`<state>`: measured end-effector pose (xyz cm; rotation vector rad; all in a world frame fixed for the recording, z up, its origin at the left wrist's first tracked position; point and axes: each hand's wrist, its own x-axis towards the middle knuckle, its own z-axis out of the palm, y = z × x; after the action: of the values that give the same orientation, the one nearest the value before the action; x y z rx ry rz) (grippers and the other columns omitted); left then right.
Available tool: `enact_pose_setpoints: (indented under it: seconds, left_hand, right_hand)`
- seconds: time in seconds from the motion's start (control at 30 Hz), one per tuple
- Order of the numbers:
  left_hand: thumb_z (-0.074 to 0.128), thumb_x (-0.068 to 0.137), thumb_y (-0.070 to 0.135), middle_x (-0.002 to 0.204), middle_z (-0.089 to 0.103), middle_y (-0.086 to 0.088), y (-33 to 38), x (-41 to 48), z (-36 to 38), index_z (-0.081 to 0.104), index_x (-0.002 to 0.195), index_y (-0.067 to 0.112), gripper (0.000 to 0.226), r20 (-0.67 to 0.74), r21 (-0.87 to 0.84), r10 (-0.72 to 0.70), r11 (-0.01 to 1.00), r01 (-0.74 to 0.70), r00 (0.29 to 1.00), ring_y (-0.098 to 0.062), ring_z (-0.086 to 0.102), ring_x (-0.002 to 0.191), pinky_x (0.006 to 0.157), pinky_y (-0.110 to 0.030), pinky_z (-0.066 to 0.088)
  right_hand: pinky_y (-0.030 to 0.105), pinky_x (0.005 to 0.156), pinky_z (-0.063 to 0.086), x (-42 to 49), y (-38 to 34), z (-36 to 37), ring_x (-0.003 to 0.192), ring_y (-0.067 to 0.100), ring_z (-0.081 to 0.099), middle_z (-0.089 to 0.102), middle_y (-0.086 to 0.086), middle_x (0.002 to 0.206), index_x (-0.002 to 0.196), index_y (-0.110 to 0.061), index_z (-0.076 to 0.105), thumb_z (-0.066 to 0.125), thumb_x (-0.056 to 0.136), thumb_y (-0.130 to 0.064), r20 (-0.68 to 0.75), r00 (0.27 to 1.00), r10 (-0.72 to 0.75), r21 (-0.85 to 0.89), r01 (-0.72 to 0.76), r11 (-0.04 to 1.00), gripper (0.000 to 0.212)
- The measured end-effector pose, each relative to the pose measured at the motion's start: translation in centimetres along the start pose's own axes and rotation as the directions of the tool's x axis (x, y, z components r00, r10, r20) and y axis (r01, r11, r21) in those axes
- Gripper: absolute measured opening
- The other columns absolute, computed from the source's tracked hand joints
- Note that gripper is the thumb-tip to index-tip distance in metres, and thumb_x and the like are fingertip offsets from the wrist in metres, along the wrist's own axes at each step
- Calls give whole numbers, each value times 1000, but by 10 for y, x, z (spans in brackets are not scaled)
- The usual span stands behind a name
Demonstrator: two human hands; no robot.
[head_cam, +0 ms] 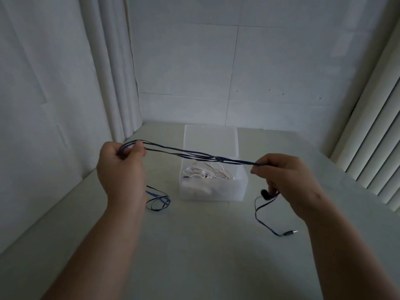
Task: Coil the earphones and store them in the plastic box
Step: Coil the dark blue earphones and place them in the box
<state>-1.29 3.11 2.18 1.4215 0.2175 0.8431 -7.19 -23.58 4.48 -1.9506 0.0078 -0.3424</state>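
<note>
The dark blue earphones (194,153) are held up in the air, several strands of their cable drawn out in a long bundle between both hands and passing over the plastic box (216,193). The left hand (123,167) grips the left end, its fingers (136,151) curled round the loops. The right hand (285,178) pinches the right end between thumb and fingertips. Below that hand an earbud (264,193) hangs, and a length of cable trails down to the counter (205,252), ending in the jack plug (290,232), which lies flat on the near right. More loose loops (159,201) of dark cable rest on the counter just left of the box, beside the left wrist – whether they join the held bundle I cannot tell. The box is translucent and stands at mid-counter, toward the far side, with white earphones (203,173) heaped inside. A pale curtain (112,72) hangs at far left – blinds (372,137) on the right.
</note>
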Motion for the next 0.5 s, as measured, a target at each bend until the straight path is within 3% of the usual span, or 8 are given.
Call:
enact_pose_setpoints:
  seconds: [0.07,0.13,0.27,0.37,0.43,0.5]
  left_hand:
    - [70,79,25,65,55,2,0,-2,0,56,78,10,21,57,100,12,995,-18,998,-14,48,57,57,-28,38]
    - [70,78,25,64,54,0,-1,-3,1,55,77,10,21,104,150,3,988,-19,995,-17,47,57,55,-29,37]
    - [65,82,26,66,59,0,1,-2,-3,55,80,5,24,85,201,-15,980,-3,996,-17,47,56,53,-29,34]
    - [65,80,28,61,50,-2,0,1,-4,51,75,5,27,80,290,-47,957,21,996,-21,42,55,54,-31,33]
    - [63,79,26,63,52,-1,-2,2,-3,52,76,10,20,162,418,-78,908,3,984,-24,47,58,56,-32,35]
    - [60,81,25,72,59,3,-4,2,-3,57,79,22,5,260,567,-89,820,-78,961,-23,57,67,60,-32,42]
  right_hand:
    - [25,45,28,0,2,-2,48,13,30,35,-1,51,72,-7,70,60,76,-14,138,990,39,244,-73,967,13]
    - [24,43,22,1,3,-4,49,13,27,33,1,57,77,-3,69,56,83,-12,184,980,70,352,-132,927,17]
    - [25,41,27,2,3,-5,44,12,32,38,1,55,89,0,68,50,97,-12,94,983,158,215,-174,961,23]
    - [26,42,29,6,8,-4,44,13,31,39,0,55,87,-5,70,53,97,-16,2,988,154,60,-154,986,23]
    - [24,42,23,7,8,-2,45,12,27,37,0,56,88,-5,70,52,98,-16,-13,986,165,106,-162,981,23]
    - [24,40,21,6,6,-1,45,11,26,36,0,57,93,-1,67,49,99,-15,9,988,152,265,-148,953,23]
